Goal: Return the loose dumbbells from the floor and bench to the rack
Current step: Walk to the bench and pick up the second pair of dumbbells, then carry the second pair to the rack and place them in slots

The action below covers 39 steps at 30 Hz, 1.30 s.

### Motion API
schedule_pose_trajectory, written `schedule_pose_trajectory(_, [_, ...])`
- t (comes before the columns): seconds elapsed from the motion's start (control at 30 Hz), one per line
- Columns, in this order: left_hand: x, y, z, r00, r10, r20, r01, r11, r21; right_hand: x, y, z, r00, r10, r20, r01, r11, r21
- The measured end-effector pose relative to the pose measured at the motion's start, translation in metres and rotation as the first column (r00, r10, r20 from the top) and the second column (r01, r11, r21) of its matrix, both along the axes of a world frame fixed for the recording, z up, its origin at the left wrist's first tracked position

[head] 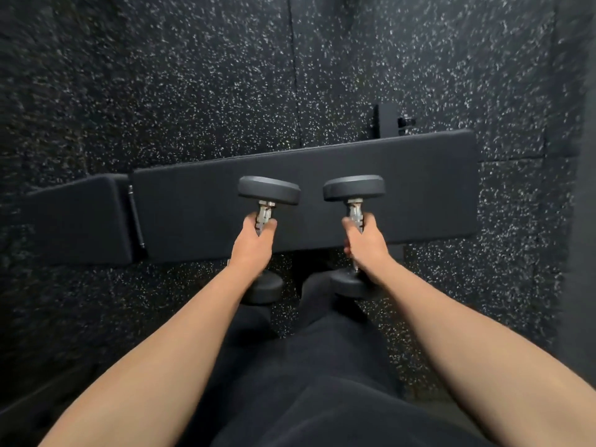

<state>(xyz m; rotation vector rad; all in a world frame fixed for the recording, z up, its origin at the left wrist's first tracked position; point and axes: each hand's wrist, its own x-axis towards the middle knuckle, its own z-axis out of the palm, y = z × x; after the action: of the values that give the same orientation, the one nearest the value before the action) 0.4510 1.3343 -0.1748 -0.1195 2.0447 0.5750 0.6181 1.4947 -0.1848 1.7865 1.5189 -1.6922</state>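
Two black round-headed dumbbells with chrome handles are in my hands, held above a black padded bench (419,188). My left hand (253,241) is closed around the handle of the left dumbbell (269,190); its far head points away from me and its near head shows below my wrist. My right hand (366,241) grips the handle of the right dumbbell (354,187) the same way. Both handles run roughly parallel, pointing away from my body. No rack is in view.
The bench lies across the view, with a separate seat pad (77,221) at its left end and a frame bracket (392,121) behind its right part. Black speckled rubber flooring (193,75) surrounds it. My dark-trousered legs stand at the bench's near edge.
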Motion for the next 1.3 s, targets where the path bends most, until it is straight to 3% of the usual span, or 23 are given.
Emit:
schedule_pose_trajectory(0.23, [-0.016, -0.072, 0.047, 0.941, 0.337, -0.002, -0.334, 0.933, 0.134, -0.062, -0.058, 0.066, 0.971, 0.236, -0.043, -0.234, 0.971, 0.039])
schedule_pose_trajectory(0.53, [-0.049, -0.235, 0.097, 0.702, 0.702, 0.117, -0.699, 0.65, 0.298, -0.151, -0.206, 0.135, 0.866, 0.487, -0.112, -0.475, 0.872, 0.119])
schedule_pose_trajectory(0.7, [-0.069, -0.336, 0.13, 0.609, 0.789, 0.079, -0.768, 0.562, 0.307, -0.202, -0.307, 0.164, 0.786, 0.591, -0.18, -0.589, 0.805, 0.071])
schedule_pose_trajectory(1.0, [-0.106, -0.481, 0.162, 0.422, 0.906, 0.033, -0.854, 0.385, 0.351, -0.293, -0.448, 0.194, 0.561, 0.792, -0.241, -0.805, 0.59, 0.064])
schedule_pose_trajectory(1.3, [-0.166, -0.577, 0.177, 0.248, 0.968, 0.026, -0.896, 0.219, 0.387, -0.401, -0.549, 0.203, 0.433, 0.843, -0.32, -0.888, 0.459, 0.007])
